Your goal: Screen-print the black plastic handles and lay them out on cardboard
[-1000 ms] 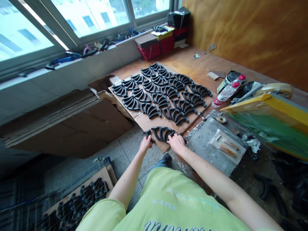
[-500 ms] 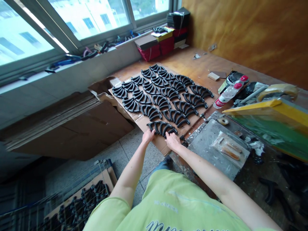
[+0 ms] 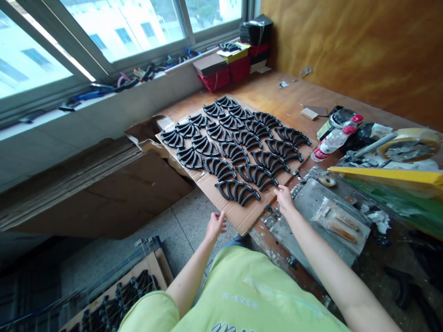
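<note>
Groups of curved black handle-like pieces (image 3: 238, 192) lie in fan-shaped rows on a flat cardboard sheet (image 3: 238, 216). Just off the sheet's near left edge is my left hand (image 3: 216, 224), its fingers apart and holding nothing. My right hand (image 3: 285, 199) is at the sheet's right edge, close to the end of another fan of black pieces (image 3: 265, 179). Its fingers look loosely spread with nothing in them; whether they touch the cardboard I cannot tell.
Right of the sheet are plastic bottles (image 3: 328, 144), a tape roll (image 3: 327, 180), a grey plate (image 3: 301, 212) and a yellow-edged frame (image 3: 391, 175). Cardboard (image 3: 100, 193) leans at left. A rack of black pieces (image 3: 128, 295) stands low left. Red bundles (image 3: 214, 79) sit by the window.
Both hands have come off the nearest fan of black pieces. My left hand moved back toward me, my right hand to the right. The fan stays on the cardboard.
</note>
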The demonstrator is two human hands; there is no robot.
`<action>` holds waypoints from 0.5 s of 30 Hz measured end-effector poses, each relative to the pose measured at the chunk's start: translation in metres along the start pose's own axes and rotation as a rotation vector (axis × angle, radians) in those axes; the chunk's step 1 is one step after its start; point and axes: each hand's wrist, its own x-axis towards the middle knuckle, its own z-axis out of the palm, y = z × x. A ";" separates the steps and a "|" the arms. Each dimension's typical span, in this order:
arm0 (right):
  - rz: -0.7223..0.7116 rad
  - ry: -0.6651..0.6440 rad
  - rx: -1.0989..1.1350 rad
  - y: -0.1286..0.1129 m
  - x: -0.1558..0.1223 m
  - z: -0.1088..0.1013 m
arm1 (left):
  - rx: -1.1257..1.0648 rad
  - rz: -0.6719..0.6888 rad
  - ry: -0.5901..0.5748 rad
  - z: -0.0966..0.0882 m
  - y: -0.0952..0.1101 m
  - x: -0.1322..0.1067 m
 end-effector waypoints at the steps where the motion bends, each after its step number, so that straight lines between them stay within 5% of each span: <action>1: 0.067 0.011 0.076 0.005 0.007 0.000 | -0.050 -0.016 -0.050 0.005 -0.002 -0.003; 5: 0.232 0.020 0.154 0.011 0.016 0.007 | -0.182 -0.071 -0.196 0.018 -0.002 -0.004; 15: 0.536 0.086 0.457 -0.006 0.018 0.000 | -0.310 -0.100 -0.236 0.005 0.009 -0.008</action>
